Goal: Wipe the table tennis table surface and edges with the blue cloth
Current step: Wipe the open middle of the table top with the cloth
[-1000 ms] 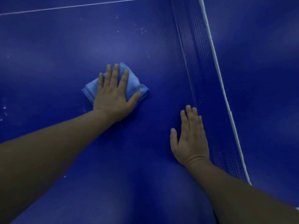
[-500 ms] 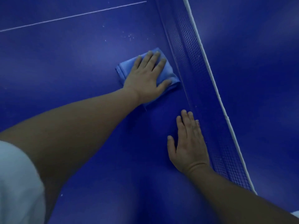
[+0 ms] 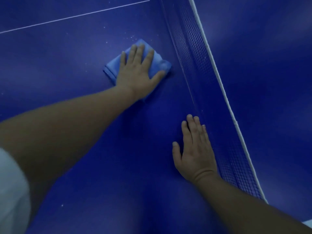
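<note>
A folded light-blue cloth (image 3: 158, 62) lies flat on the dark blue table tennis table (image 3: 70, 68), a short way left of the net. My left hand (image 3: 138, 71) presses down on the cloth with straight, spread fingers and covers most of it. My right hand (image 3: 195, 149) rests flat on the bare table, palm down, its fingertips close beside the foot of the net. White specks dot the surface just beyond the cloth.
The net (image 3: 199, 65) with its white top tape (image 3: 217, 76) runs diagonally from top centre to lower right. The table's other half (image 3: 270, 81) lies beyond it. A thin white line (image 3: 76, 16) crosses the surface at upper left.
My left hand slid the cloth from mid-table right towards the net, then a little back to the left. My right hand stayed planted beside the net.
</note>
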`<state>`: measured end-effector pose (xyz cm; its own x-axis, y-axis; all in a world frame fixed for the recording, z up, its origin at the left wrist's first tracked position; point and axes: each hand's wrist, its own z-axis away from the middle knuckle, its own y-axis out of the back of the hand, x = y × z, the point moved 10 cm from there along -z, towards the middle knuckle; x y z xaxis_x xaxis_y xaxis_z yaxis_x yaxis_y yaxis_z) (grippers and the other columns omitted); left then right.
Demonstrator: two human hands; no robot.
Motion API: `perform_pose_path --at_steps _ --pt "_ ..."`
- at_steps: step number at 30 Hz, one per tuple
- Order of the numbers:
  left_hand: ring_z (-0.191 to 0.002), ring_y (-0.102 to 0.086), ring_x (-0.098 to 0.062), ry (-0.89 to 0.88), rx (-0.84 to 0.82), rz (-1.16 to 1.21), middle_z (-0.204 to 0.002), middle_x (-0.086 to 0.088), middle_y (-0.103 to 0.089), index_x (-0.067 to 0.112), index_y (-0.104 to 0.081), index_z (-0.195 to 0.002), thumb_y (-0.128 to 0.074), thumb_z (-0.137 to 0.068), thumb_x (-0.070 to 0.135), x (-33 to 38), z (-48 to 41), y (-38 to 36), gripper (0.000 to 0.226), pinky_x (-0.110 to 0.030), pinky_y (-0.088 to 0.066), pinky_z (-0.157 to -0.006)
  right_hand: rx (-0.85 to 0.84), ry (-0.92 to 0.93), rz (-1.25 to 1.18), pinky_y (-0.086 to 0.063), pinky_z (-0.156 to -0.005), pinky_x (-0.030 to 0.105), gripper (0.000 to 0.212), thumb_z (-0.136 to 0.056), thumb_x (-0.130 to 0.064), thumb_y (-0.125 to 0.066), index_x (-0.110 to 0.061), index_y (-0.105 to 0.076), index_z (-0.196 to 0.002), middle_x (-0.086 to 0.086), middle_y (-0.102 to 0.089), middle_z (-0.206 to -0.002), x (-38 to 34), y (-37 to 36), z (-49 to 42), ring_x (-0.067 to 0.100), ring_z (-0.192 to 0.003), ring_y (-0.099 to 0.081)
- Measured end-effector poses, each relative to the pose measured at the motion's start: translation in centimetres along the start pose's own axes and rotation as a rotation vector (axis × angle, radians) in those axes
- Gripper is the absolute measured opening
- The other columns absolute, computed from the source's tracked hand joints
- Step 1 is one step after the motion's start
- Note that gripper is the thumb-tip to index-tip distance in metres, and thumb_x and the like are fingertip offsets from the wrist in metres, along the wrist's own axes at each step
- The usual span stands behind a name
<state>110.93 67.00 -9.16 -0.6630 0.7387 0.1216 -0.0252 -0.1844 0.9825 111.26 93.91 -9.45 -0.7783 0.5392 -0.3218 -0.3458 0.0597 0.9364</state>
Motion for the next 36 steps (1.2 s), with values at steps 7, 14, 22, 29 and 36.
perform_pose_path --at_steps 7,14,22,29,36 --pt "-0.153 -0.020 -0.032 -0.389 0.043 -0.040 -0.165 -0.014 -0.023 0.021 -0.033 -0.156 -0.026 -0.093 0.080 -2.5 11.5 -1.4 0.087 -0.043 -0.004 -0.124 -0.031 -0.010 0.033 0.009 -0.123 0.031 0.065 -0.100 -0.038 -0.039 -0.004 -0.031 -0.154 0.011 -0.013 -0.167 0.0 -0.2 -0.1 0.023 -0.155 -0.003" --pt "-0.155 -0.012 -0.029 -0.029 0.128 -0.008 -0.167 -0.013 -0.016 0.021 -0.028 -0.158 -0.026 -0.094 0.074 -5.3 11.4 -1.2 0.083 -0.052 -0.005 -0.123 0.008 -0.050 -0.067 -0.006 -0.126 0.037 0.062 -0.101 -0.040 -0.043 -0.003 -0.037 -0.150 0.014 -0.023 -0.162 -3.1 0.8 -4.1 0.027 -0.154 -0.010" --pt "-0.155 -0.012 -0.029 0.088 0.112 -0.005 -0.167 -0.009 -0.017 0.023 -0.030 -0.157 -0.025 -0.091 0.075 -11.6 6.8 0.6 0.084 -0.052 -0.006 -0.123 -0.001 -0.039 0.066 0.005 -0.126 0.036 0.073 -0.104 -0.051 -0.028 -0.005 -0.013 -0.159 0.010 0.001 -0.168 -3.3 1.8 -18.8 0.024 -0.155 0.009" --pt "-0.156 -0.008 -0.027 -0.658 0.048 -0.087 -0.169 -0.007 -0.013 0.024 -0.025 -0.160 -0.033 -0.099 0.069 -5.4 9.4 -0.5 0.077 -0.049 -0.006 -0.125 0.091 -0.006 -0.008 0.002 -0.125 0.032 0.067 -0.102 -0.042 -0.040 -0.001 -0.030 -0.154 0.011 -0.016 -0.167 -3.1 2.0 -19.0 0.023 -0.155 -0.005" --pt "-0.156 -0.004 -0.026 -0.039 0.048 -0.010 -0.169 -0.006 -0.009 0.023 -0.020 -0.160 -0.024 -0.097 0.068 -8.1 -7.5 2.3 0.078 -0.048 0.001 -0.124 0.118 0.006 0.008 -0.007 -0.126 0.038 0.065 -0.101 -0.040 -0.043 0.002 -0.038 -0.150 0.013 -0.022 -0.164 -3.1 2.1 -19.1 0.025 -0.154 -0.013"
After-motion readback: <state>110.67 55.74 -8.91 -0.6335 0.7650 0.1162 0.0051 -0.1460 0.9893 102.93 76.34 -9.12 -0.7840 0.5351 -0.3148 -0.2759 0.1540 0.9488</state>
